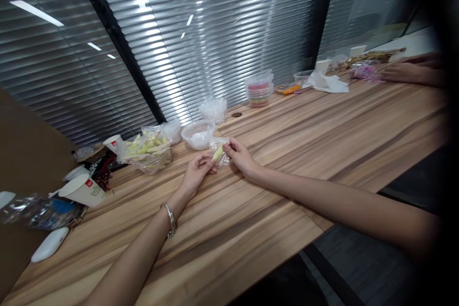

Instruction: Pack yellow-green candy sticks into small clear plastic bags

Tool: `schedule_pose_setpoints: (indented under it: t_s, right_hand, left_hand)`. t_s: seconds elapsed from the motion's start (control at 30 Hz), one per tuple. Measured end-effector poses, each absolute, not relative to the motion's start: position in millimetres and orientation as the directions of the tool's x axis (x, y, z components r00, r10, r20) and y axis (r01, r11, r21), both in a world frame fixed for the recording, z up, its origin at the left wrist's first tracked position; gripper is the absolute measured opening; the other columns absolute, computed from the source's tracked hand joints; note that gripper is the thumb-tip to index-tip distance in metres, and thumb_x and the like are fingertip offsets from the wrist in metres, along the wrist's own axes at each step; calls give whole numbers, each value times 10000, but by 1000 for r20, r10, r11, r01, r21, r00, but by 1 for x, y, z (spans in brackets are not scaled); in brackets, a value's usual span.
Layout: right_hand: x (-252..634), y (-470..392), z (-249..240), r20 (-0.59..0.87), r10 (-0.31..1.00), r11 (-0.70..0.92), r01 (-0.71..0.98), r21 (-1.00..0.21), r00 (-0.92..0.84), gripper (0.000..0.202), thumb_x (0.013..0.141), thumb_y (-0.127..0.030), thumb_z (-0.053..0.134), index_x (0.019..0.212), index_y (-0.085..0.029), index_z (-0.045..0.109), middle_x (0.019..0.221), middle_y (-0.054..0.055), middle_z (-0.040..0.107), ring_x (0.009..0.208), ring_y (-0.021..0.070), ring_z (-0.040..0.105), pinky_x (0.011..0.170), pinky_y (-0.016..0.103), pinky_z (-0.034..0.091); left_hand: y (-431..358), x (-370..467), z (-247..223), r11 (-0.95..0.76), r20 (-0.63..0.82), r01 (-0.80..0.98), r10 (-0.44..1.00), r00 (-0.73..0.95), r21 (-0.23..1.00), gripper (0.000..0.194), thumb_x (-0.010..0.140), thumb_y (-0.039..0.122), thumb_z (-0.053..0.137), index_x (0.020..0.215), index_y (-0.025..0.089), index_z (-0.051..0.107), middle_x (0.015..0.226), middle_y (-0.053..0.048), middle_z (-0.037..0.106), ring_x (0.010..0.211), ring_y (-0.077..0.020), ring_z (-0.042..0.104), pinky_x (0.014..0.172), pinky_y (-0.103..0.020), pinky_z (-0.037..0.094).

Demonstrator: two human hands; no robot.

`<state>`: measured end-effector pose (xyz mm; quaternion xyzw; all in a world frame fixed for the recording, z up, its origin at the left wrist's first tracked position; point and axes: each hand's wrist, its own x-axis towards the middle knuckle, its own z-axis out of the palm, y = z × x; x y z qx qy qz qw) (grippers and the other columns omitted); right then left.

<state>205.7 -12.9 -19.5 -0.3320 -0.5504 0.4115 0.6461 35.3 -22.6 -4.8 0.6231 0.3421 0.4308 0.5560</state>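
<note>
Between my hands, a little above the wooden table (272, 201), is a small clear plastic bag (224, 158) with a slim yellow-green piece (217, 153) in or against it; which of the two I cannot tell. My left hand (195, 172), below a silver bracelet, pinches the bag's lower left side. My right hand (243, 157) grips its upper right edge between thumb and fingers. Just behind stands a clear bowl (196, 143) holding whitish, translucent material. To the left, a clear tub (153, 163) is heaped with several bagged yellow-green pieces (148, 142).
Clear plastic containers (214, 110) and a stack of lidded tubs (258, 90) stand by the blinds. Paper cups (83, 190), a plastic bottle (46, 213) and a white mouse-like object (50, 245) are at left. Another person's hand (405, 71) rests far right, near a tissue (328, 82).
</note>
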Motion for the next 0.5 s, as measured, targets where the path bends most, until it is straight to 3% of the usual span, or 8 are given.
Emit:
schedule_pose_setpoints:
  t_s: [0.27,0.5]
  right_hand:
    - [206,-15,-17,399,917,395,-191,-899,21,266,773,-446,553,802,-182,550,735,2,543,668,130,483,624,243,399]
    - [203,-16,-17,427,903,423,-64,-904,-52,308,796,-489,524,835,-186,568,783,9,568,717,139,507,640,240,407]
  left_hand:
    - [-25,36,-4,-141,149,-50,912,381,989,308,696,343,705,892,139,582,759,-62,665,639,-141,619,652,-265,484]
    - [-29,37,-1,-209,198,-20,885,422,978,347,732,319,679,992,173,502,693,-37,665,631,-140,614,629,-245,470]
